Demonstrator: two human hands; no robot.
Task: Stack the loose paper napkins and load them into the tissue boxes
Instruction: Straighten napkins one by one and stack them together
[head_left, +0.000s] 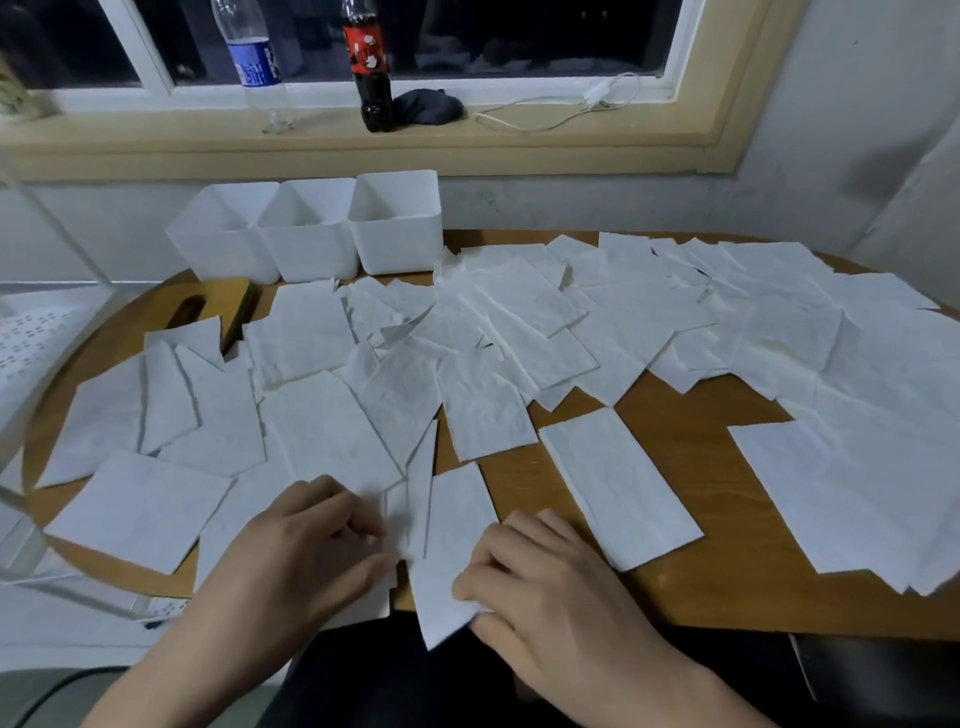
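Several loose white paper napkins lie spread across a round wooden table. Three white open boxes stand side by side at the table's back left, with nothing visible inside. At the near edge, my right hand pinches the lower corner of one folded napkin that hangs over the table edge. My left hand rests with curled fingers on the napkin beside it, fingertips at its edge.
A wooden lid with a slot lies partly under napkins near the boxes. On the windowsill stand a clear water bottle and a cola bottle, with a dark cloth and a white cable. A white perforated shelf stands at left.
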